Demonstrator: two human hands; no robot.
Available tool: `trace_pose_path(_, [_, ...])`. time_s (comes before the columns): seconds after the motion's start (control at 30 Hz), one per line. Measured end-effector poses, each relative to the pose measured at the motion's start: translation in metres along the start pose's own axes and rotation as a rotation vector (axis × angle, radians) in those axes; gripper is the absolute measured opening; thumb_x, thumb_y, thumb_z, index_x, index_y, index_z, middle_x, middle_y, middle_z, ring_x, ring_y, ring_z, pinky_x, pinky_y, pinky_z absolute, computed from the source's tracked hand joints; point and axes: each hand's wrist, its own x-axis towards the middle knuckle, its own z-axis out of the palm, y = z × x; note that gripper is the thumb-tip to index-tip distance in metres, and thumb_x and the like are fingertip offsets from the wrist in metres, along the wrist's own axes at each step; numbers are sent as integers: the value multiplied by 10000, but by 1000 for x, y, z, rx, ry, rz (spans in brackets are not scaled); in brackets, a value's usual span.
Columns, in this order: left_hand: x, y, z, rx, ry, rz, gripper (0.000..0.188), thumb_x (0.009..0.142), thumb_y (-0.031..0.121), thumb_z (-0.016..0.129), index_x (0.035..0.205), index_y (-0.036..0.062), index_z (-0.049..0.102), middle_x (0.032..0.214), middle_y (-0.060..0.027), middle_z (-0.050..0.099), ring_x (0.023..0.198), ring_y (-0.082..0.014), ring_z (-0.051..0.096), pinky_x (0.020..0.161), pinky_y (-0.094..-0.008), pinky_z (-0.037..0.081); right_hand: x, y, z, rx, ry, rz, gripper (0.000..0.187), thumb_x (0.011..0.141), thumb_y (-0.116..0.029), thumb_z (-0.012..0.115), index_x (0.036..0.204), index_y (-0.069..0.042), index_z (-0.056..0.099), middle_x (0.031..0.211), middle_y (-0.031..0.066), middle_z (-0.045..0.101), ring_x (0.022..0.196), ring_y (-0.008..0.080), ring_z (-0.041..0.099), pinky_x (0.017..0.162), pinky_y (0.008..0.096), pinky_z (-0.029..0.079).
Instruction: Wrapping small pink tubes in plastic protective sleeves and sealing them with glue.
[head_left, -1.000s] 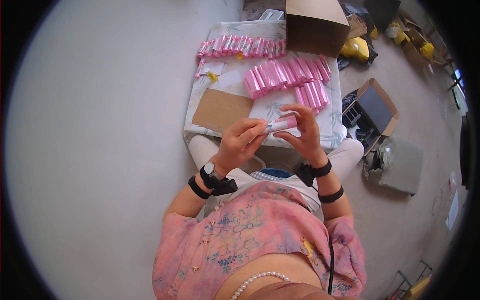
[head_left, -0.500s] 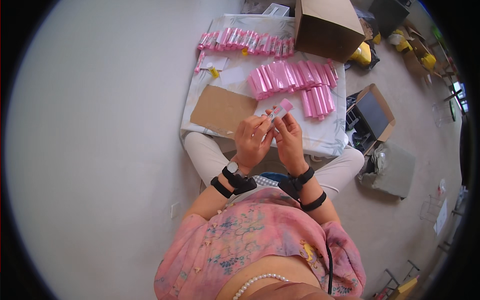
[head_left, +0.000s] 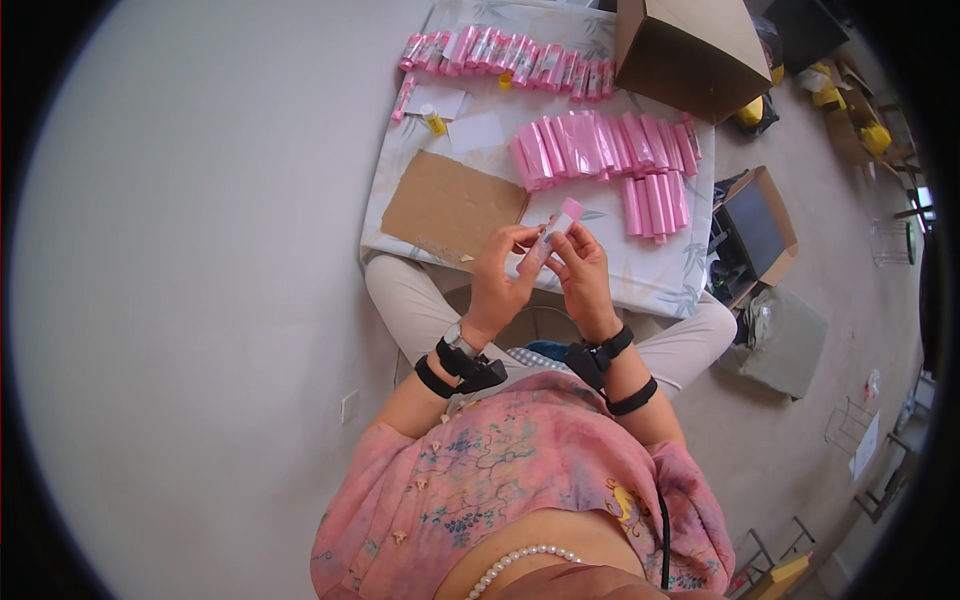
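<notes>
Over the middle of the near edge of the tabletop (head_left: pixel 640 278), a pink roll (head_left: pixel 550 238) is held slantwise between both hands: the left hand (head_left: pixel 500 268) has its fingers closed about the lower part, and the right hand (head_left: pixel 586 275) grips it with the thumb laid on its face. A pale patch, apparently a label, shows on it; whether that is fully stuck down cannot be told. Along the far edge lies a row of labelled rolls (head_left: pixel 497 52), which look done, while the pile of plain pink rolls (head_left: pixel 568 145) towards the right edge shows no labels and seems to be what is left. One separate roll (head_left: pixel 404 100) lies by the left edge, near white paper (head_left: pixel 476 132) and a small yellow tube (head_left: pixel 433 121). Nearer the near-left corner is a cardboard sheet (head_left: pixel 452 205); at the far-right corner stands a cardboard box (head_left: pixel 700 50).
</notes>
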Motion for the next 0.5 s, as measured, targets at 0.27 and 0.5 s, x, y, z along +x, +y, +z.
trace_pose_path(0.27, [17, -35, 1, -532, -48, -472, 239, 1059, 65, 572, 1271, -22, 642, 1146, -96, 711, 1023, -136, 682, 948, -283, 554, 9, -6, 8, -127, 52, -16, 315, 972, -115, 747, 1251, -32, 625, 1128, 54, 726, 988, 118, 697, 857, 280, 580])
trace_pose_path(0.5, [19, -37, 4, -448, -32, -434, 256, 1020, 78, 621, 1254, -7, 683, 1098, -88, 734, 994, -126, 696, 880, -278, 550, 14, -7, 9, -143, 39, -21, 309, 957, -112, 763, 1230, -32, 641, 1114, 53, 730, 987, 119, 686, 848, 300, 571])
